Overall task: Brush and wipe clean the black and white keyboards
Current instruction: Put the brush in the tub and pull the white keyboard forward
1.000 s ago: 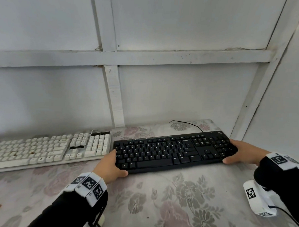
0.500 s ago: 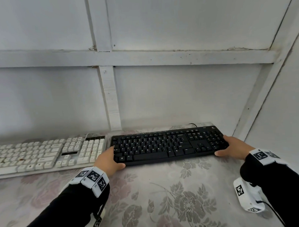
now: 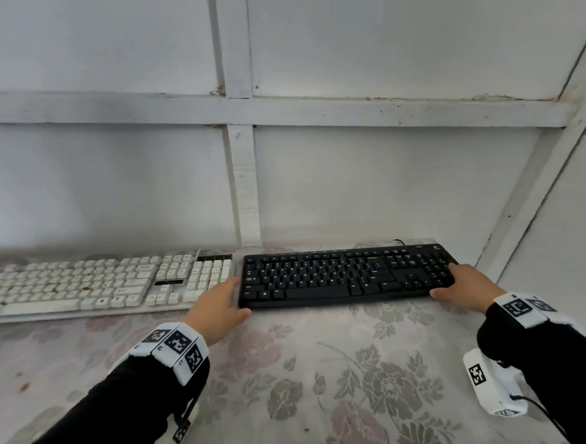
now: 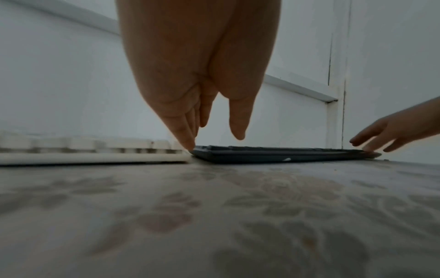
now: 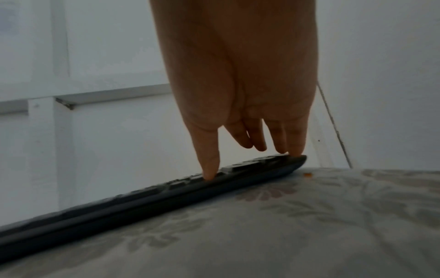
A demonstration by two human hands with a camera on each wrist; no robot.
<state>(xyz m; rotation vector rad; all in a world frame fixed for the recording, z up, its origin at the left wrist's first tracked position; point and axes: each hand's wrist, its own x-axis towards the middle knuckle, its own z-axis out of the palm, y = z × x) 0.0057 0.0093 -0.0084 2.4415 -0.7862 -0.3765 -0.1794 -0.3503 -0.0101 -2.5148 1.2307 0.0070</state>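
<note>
Two keyboards are counted: a white keyboard (image 3: 99, 284) beside a black keyboard (image 3: 347, 273), touched endwise by straight-fingered left hand (image 3: 218, 307) and right hand (image 3: 465, 286) on the floral tabletop (image 3: 325, 371).

A floral tablecloth (image 3: 325, 371) is covering the table, a white panelled wall (image 3: 383, 177) is standing right behind it, and a small orange crumb (image 5: 308, 175) is lying on the cloth.
</note>
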